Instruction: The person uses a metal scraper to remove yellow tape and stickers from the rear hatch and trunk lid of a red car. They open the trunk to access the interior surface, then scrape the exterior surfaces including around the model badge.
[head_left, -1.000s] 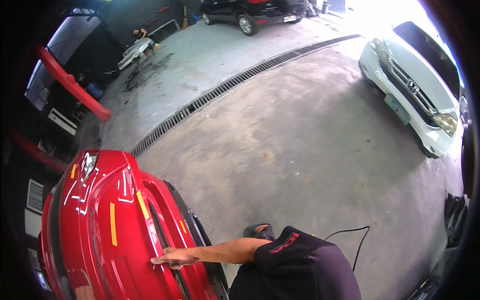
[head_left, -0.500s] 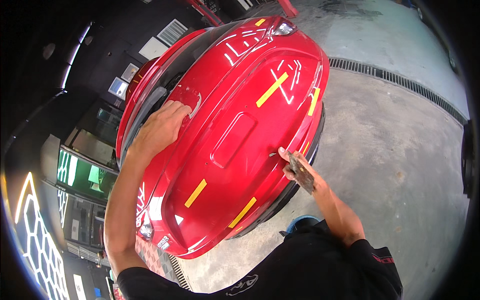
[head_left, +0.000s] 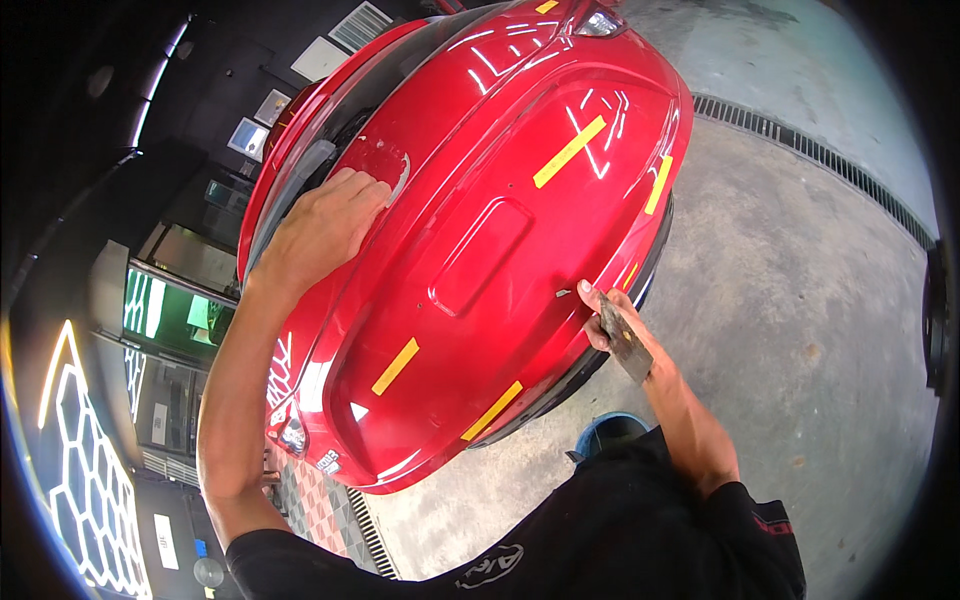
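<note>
A red car with a glossy body fills the middle of the view. On its upper left panel, near the dark glass, my left hand presses down with curled fingers. Whatever lies under those fingertips is hidden. Beside them is a dull patch with a pale curved edge. My right hand grips a flat, worn, grey-brown plate by the car's lower right edge, with the thumb pointing up. A small pale mark sits on the red paint just left of that thumb.
Several yellow tape strips stick to the car body. A blue bucket stands on the concrete floor close to my body. A floor drain grate runs along the far right. Lit hexagonal lamps shine at the left.
The view has shifted, so the car sits higher and further right. My left hand remains pressed at the dull patch; my right hand still holds the plate, with the bucket more visible below.
</note>
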